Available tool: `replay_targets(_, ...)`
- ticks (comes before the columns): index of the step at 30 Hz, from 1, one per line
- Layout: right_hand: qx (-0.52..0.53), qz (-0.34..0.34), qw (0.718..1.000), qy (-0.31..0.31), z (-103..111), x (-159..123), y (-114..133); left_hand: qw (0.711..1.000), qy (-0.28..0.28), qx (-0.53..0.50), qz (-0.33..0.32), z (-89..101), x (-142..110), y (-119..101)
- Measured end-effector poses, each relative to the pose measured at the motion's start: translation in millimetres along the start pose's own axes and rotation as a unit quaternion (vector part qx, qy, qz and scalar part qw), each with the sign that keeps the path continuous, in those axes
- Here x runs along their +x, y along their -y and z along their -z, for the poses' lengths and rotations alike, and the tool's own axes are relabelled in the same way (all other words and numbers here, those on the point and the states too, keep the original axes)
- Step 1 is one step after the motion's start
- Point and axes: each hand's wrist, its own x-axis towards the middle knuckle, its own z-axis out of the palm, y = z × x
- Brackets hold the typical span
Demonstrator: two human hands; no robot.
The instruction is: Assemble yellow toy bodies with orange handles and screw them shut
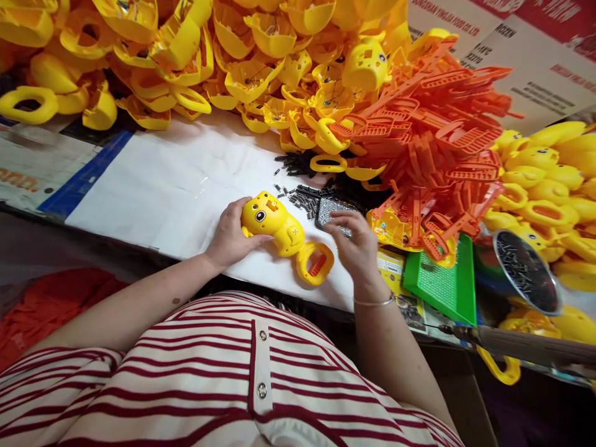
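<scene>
My left hand [236, 236] is wrapped around the head end of a yellow duck-shaped toy [287, 237] lying on the white work surface. The duck's eye and orange beak face up, and its ring handle [315, 263] points toward my right arm, with an orange part showing inside. My right hand [354, 239] hovers at the edge of a small tray of tiny metal screws [331, 210], thumb and fingers drawn together. Whatever they pinch, if anything, is too small to make out. Small black parts [305, 202] lie scattered beside the tray.
Yellow toy shells [261, 37] are heaped along the back. Orange plastic parts [433, 124] pile up at the right, near a green basket [447, 279] and a metal bowl of screws [526, 270]. A screwdriver-like tool [512, 344] juts in at lower right.
</scene>
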Motion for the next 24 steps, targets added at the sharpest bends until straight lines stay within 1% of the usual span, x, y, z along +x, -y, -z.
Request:
replay_targets(3, 0.012, 0.126, 0.989, 0.079, -15, -23, 34, 1.0, -0.003, 0.001, -0.009, -0.5, 0, 1)
replay_targets(5, -0.018, 0.175, 0.979, 0.101, -22, -32, 52, 1.0, -0.006, 0.0, -0.016, -0.7, 0, 1)
replay_targets(8, -0.06, 0.211, 0.971, 0.092, -26, -36, 63, 1.0, -0.008, -0.004, -0.017, -0.8, 1, 2)
replay_targets(12, -0.077, 0.259, 0.961, 0.058, -28, -35, 57, 1.0, -0.012, -0.003, -0.02, -1.1, 2, 2)
replay_targets(15, -0.089, 0.273, 0.957, 0.043, -31, -36, 54, 1.0, -0.017, -0.005, -0.025, -1.9, 1, 3)
replay_targets(18, -0.095, 0.267, 0.958, 0.042, -34, -39, 60, 0.999, -0.022, -0.01, -0.025, -2.7, 1, 4)
replay_targets(20, -0.09, 0.262, 0.96, 0.042, -32, -39, 63, 0.999, -0.023, -0.009, -0.026, -2.6, 0, 5)
replay_targets(22, -0.083, 0.253, 0.964, 0.015, -25, -34, 58, 1.0, -0.018, -0.004, -0.025, -1.9, 0, 7)
replay_targets(24, -0.092, 0.217, 0.971, -0.041, -12, -21, 40, 1.0, -0.01, -0.002, -0.023, -0.7, 0, 8)
